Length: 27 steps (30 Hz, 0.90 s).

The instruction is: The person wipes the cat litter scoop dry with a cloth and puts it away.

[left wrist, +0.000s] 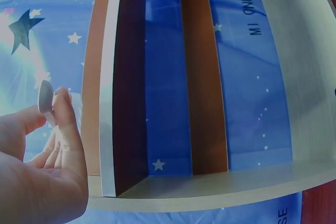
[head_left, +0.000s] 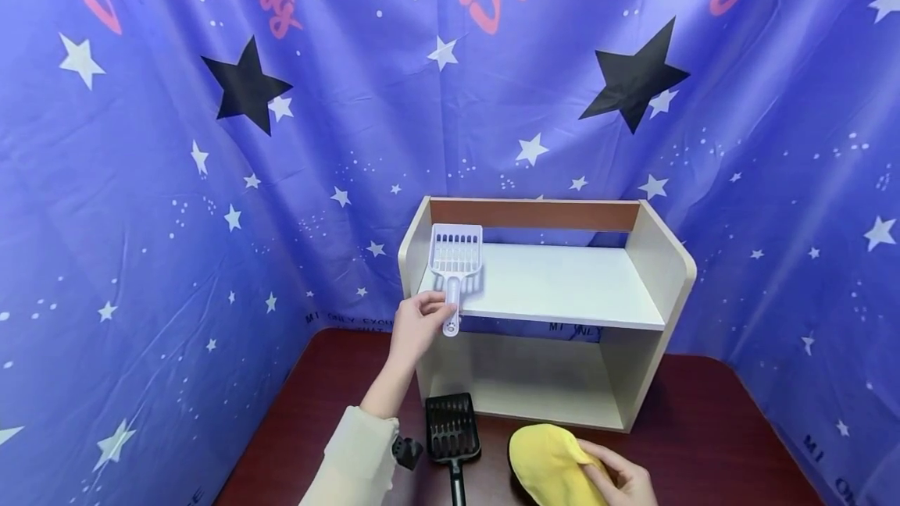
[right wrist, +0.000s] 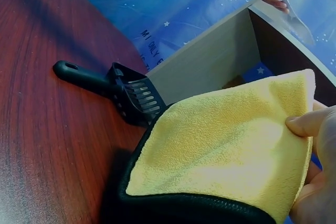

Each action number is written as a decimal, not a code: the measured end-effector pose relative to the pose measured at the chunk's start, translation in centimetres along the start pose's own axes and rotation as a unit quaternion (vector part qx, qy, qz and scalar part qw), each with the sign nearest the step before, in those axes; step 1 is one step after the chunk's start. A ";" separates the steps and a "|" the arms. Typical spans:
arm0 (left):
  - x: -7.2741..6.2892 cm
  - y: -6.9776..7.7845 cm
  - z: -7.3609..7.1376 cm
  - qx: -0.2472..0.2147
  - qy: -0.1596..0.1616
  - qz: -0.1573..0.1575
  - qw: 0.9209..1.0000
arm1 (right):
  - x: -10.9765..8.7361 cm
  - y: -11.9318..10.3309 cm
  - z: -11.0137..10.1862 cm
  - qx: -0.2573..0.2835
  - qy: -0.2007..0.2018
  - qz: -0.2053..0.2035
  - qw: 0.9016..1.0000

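My left hand (head_left: 416, 326) pinches the handle of a white slotted litter scoop (head_left: 453, 287), holding it in front of the upper level of the shelf unit. In the left wrist view, the handle's end (left wrist: 46, 97) shows edge-on between thumb and fingers. Low on the right, my right hand (head_left: 622, 476) grips one edge of a yellow plush cloth (head_left: 551, 459) with a dark border. The right wrist view shows my thumb on the cloth's face (right wrist: 226, 140). A black slotted litter scoop (head_left: 453, 426) lies on the table between the hands, its handle toward me.
A pale wooden two-level shelf unit (head_left: 562, 279) with a white upper board stands at the back of the dark red table (head_left: 710, 428). A blue curtain (head_left: 337, 139) with stars hangs behind and to both sides.
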<state>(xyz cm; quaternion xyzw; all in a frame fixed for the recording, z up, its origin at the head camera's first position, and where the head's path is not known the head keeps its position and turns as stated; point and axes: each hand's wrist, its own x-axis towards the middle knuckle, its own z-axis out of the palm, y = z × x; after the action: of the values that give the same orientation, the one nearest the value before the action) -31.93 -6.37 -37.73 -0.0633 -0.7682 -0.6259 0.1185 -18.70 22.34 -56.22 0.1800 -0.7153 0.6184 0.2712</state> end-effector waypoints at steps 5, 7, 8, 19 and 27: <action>0.2 -0.3 -0.2 0.032 -0.004 -0.006 0.999 | -1.1 0.0 0.6 -0.015 0.029 0.044 0.999; 0.4 -0.3 -0.2 0.034 -0.005 -0.001 0.999 | -1.1 -0.1 0.7 -0.026 0.038 0.049 0.998; 0.5 -0.2 -0.1 0.030 -0.006 0.000 1.000 | -1.1 0.0 0.6 -0.037 0.040 0.047 0.997; 2.0 0.6 0.1 -0.041 -0.013 -0.019 0.999 | -0.3 0.1 -0.2 -0.024 0.005 0.020 1.000; 3.0 0.2 0.3 -0.065 -0.015 -0.041 0.997 | -0.5 -0.1 0.1 -0.049 0.024 0.039 0.998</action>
<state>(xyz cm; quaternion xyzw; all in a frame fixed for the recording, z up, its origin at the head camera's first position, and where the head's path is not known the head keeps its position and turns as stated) -34.77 -6.25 -36.85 -0.0482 -0.7293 -0.6782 0.0766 -18.22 22.19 -56.44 0.1231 -0.7444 0.5969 0.2727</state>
